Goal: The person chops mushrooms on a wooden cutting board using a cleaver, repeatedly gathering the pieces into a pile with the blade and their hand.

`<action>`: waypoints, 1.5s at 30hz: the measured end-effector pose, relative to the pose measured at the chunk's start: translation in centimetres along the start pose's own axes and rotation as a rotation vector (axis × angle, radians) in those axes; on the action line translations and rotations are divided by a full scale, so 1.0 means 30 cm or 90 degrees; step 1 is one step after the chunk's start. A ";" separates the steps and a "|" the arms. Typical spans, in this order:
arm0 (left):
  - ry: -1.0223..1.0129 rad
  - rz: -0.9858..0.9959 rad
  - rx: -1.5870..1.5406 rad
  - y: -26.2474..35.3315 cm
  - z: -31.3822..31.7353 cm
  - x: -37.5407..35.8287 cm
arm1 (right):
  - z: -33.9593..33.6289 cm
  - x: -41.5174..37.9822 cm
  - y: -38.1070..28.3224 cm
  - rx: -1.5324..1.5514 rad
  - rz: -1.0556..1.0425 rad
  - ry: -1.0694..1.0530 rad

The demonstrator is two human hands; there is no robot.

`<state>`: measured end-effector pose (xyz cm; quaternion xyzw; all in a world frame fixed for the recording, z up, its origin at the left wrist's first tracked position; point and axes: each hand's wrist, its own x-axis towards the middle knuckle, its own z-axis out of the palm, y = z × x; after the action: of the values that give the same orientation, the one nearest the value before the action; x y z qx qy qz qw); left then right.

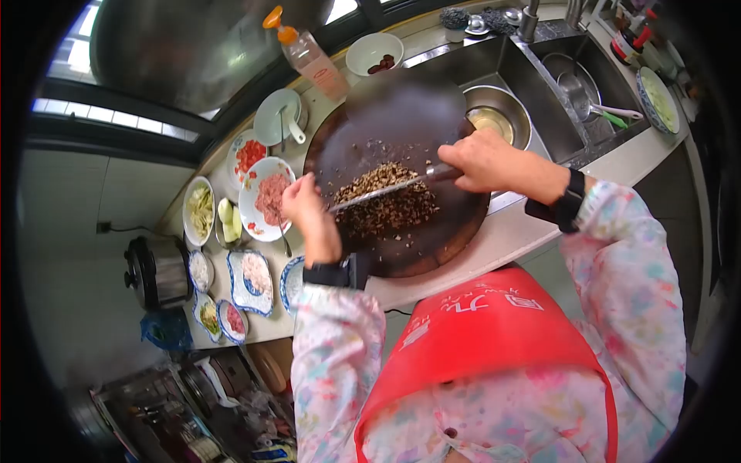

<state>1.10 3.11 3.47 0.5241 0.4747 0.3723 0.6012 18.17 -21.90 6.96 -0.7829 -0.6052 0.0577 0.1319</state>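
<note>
My right hand (484, 160) is closed around the dark handle of a kitchen knife (382, 191), whose blade appears nearly edge-on. The blade slants down to the left across a heap of finely chopped brown bits (394, 212), perhaps mushroom. At the blade's far end my left hand (309, 208) has its fingers curled, slightly blurred, and appears to grip the tip. Under the heap lies a round dark chopping board (455, 235), with loose bits scattered over it. A bowl of minced meat (272, 199) with a utensil in it stands just beyond my left hand.
Behind the board are a pump bottle (316, 69) and a white bowl (374, 54) with dark red pieces. A metal basin (498, 116) stands by the sink (502, 65). Several filled dishes, including a blue-rimmed plate (251, 284), crowd the left counter near a rice cooker (157, 272).
</note>
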 end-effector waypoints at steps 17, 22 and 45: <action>0.013 0.039 0.038 -0.006 -0.118 -0.172 | 0.077 -0.240 -0.186 0.113 0.024 0.011; 0.050 -0.036 0.030 -0.106 -0.157 -0.166 | 0.136 -0.240 -0.200 0.099 0.030 -0.006; 0.118 0.058 0.022 -0.166 -0.063 -0.103 | 0.105 -0.118 -0.131 -0.065 0.048 -0.053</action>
<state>-1.81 -0.15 -0.87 0.5187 0.5100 0.4382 0.5281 12.78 -23.97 4.78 -0.8077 -0.5826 0.0642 0.0641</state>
